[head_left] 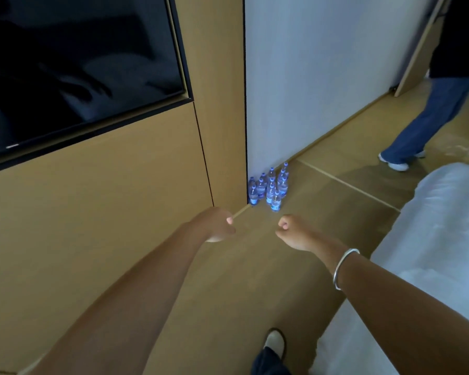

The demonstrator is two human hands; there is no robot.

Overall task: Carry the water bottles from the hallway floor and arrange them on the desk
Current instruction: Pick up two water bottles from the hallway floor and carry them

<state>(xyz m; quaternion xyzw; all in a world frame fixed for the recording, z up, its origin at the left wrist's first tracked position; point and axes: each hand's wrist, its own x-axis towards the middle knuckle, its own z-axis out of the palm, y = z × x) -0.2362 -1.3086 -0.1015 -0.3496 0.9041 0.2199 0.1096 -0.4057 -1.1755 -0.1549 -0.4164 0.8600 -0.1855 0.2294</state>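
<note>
Several clear water bottles with blue caps and labels stand upright in a tight cluster on the wooden floor, at the foot of the white wall where it meets a wood panel. My left hand reaches forward just short of them, fingers curled, holding nothing. My right hand, with a silver bangle on its wrist, is held out beside it in a loose fist, also holding nothing. Both hands are below the bottles in the view and apart from them. No desk is in view.
A wood-panelled wall with a dark TV screen fills the left. A white bed runs along the right. Another person in blue jeans walks at the far right near an open door. My shoe is on the floor below.
</note>
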